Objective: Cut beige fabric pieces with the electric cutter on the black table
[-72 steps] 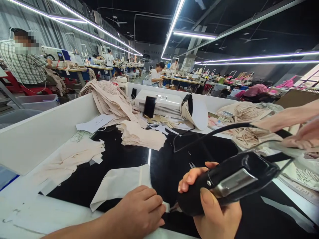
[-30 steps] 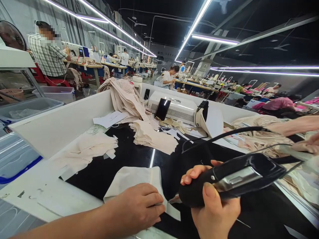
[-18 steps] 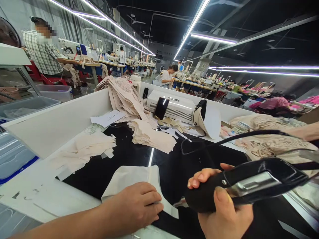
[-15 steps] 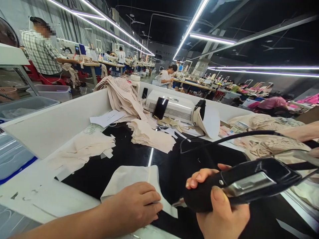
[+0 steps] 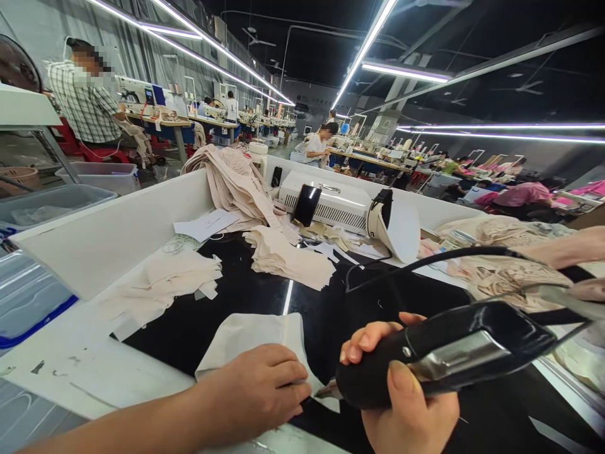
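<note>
My left hand (image 5: 265, 388) lies palm down on a piece of off-white fabric (image 5: 246, 337), pressing it against the black table top. Its fingers are side by side and slightly bent. In my right hand (image 5: 411, 403) is a black corded hand tool (image 5: 454, 353) with a metal plate along its body. Fingers and thumb wrap round its thick black grip. The tool's pointed metal tip (image 5: 328, 389) is at the right edge of the fabric, close to my left fingertips. Whether it touches the cloth I cannot tell.
Beige fabric stacks (image 5: 288, 255) lie ahead, with more cloth (image 5: 161, 277) at left. A white machine (image 5: 326, 198) and phone (image 5: 306, 205) stand behind. Another person's arm (image 5: 558, 249) reaches in at right, near a black cable (image 5: 425, 260). A white side panel (image 5: 123, 227) borders the table.
My right hand has brought the tool a little to the left, so its tip is now nearer my left fingers, at the fabric edge. My left hand stays on the fabric.
</note>
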{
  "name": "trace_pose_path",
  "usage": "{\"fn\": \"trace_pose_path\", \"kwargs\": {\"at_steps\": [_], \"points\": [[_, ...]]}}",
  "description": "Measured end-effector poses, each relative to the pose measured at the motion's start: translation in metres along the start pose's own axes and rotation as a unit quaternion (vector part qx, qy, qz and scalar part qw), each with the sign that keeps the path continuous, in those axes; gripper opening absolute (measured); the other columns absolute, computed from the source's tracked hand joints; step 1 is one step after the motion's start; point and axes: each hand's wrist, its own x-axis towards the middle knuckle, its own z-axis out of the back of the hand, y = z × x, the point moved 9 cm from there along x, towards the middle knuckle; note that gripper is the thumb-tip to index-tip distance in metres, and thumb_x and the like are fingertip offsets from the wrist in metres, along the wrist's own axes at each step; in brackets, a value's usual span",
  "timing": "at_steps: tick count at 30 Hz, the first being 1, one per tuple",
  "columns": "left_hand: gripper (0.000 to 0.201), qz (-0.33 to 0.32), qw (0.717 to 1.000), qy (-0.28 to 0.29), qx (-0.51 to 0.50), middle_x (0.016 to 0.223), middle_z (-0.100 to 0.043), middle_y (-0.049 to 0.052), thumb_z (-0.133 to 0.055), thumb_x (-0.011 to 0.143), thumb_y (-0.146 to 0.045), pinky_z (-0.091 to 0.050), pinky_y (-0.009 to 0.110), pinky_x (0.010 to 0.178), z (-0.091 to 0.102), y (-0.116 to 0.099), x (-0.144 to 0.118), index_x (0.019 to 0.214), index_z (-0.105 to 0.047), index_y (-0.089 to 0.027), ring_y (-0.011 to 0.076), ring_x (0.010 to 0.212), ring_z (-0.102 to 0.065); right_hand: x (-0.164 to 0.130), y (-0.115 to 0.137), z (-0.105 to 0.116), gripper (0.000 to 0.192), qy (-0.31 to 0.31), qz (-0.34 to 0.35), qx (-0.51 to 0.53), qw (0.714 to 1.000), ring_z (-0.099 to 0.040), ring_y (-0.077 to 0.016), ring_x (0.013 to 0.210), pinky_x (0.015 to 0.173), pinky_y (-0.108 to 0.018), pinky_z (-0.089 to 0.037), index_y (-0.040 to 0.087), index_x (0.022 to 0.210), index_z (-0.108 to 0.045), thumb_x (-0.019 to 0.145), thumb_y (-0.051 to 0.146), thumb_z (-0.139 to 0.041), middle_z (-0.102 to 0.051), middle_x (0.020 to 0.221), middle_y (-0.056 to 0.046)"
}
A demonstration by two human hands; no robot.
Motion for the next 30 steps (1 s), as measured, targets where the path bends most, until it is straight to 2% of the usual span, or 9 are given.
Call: {"fn": "trace_pose_path", "kwargs": {"at_steps": [4, 10, 16, 22, 24, 27, 30], "points": [[0.012, -0.003, 1.0, 0.0, 0.007, 0.105, -0.07, 0.005, -0.059, 0.105, -0.017, -0.051, 0.03, 0.104, 0.001, -0.001, 0.001, 0.114, -0.064, -0.013, 0.0174, 0.102, -0.065, 0.002, 0.001, 0.005, 0.029, -0.001, -0.014, 0.003, 1.0, -0.064, -0.0161, 0.064, 0.058, -0.034, -0.059, 0.03, 0.118, -0.059, 0.092, 0.033, -0.072, -0.066, 0.08, 0.002], [0.01, -0.004, 1.0, -0.003, 0.004, 0.106, -0.071, 0.006, -0.059, 0.105, -0.017, -0.051, 0.03, 0.103, 0.001, -0.002, -0.001, 0.113, -0.064, -0.013, 0.0181, 0.103, -0.065, 0.002, 0.016, 0.021, 0.034, -0.022, 0.015, -0.011, 1.0, -0.061, -0.0166, 0.062, 0.055, -0.034, -0.058, 0.029, 0.118, -0.061, 0.088, 0.038, -0.076, -0.066, 0.077, 0.002], [0.013, -0.002, 1.0, -0.002, 0.004, 0.11, -0.071, 0.006, -0.059, 0.105, -0.019, -0.051, 0.031, 0.106, 0.0, 0.0, -0.002, 0.116, -0.064, -0.013, 0.0187, 0.108, -0.066, -0.001, 0.011, 0.023, 0.034, -0.019, 0.013, -0.021, 1.0, -0.062, -0.0163, 0.064, 0.057, -0.034, -0.059, 0.029, 0.119, -0.06, 0.089, 0.037, -0.076, -0.066, 0.079, 0.001], [0.018, 0.017, 0.999, -0.011, -0.039, 0.113, -0.072, 0.007, -0.059, 0.105, -0.019, -0.052, 0.032, 0.107, 0.0, 0.002, -0.004, 0.121, -0.064, -0.014, 0.0206, 0.111, -0.066, -0.001, 0.007, 0.023, 0.03, -0.03, -0.002, -0.021, 0.999, -0.063, -0.0162, 0.064, 0.058, -0.034, -0.059, 0.03, 0.118, -0.059, 0.091, 0.033, -0.073, -0.066, 0.079, 0.001], [0.021, 0.036, 0.997, -0.015, -0.071, 0.12, -0.071, 0.008, -0.056, 0.107, -0.021, -0.052, 0.032, 0.108, 0.005, 0.006, -0.006, 0.125, -0.064, -0.015, 0.0207, 0.115, -0.066, 0.001, 0.007, 0.024, 0.029, -0.034, -0.002, -0.028, 0.999, -0.064, -0.0161, 0.063, 0.058, -0.034, -0.059, 0.029, 0.117, -0.059, 0.091, 0.032, -0.073, -0.066, 0.079, 0.001], [0.023, 0.091, 0.991, -0.021, -0.098, 0.13, -0.068, 0.009, -0.049, 0.11, -0.022, -0.053, 0.033, 0.108, 0.016, 0.024, -0.01, 0.126, -0.065, -0.018, 0.0212, 0.122, -0.064, 0.007, 0.007, 0.029, 0.031, -0.032, 0.015, -0.043, 0.998, -0.064, -0.0164, 0.063, 0.058, -0.035, -0.059, 0.029, 0.118, -0.06, 0.09, 0.03, -0.073, -0.066, 0.079, 0.001], [0.026, 0.121, 0.988, -0.005, -0.091, 0.123, -0.071, 0.008, -0.044, 0.112, -0.022, -0.056, 0.034, 0.101, 0.022, 0.041, -0.018, 0.119, -0.068, -0.019, 0.0214, 0.116, -0.067, 0.019, 0.002, 0.04, 0.034, -0.051, 0.021, -0.057, 0.997, -0.064, -0.0163, 0.064, 0.059, -0.035, -0.059, 0.029, 0.119, -0.059, 0.089, 0.029, -0.075, -0.067, 0.08, 0.002]]}}
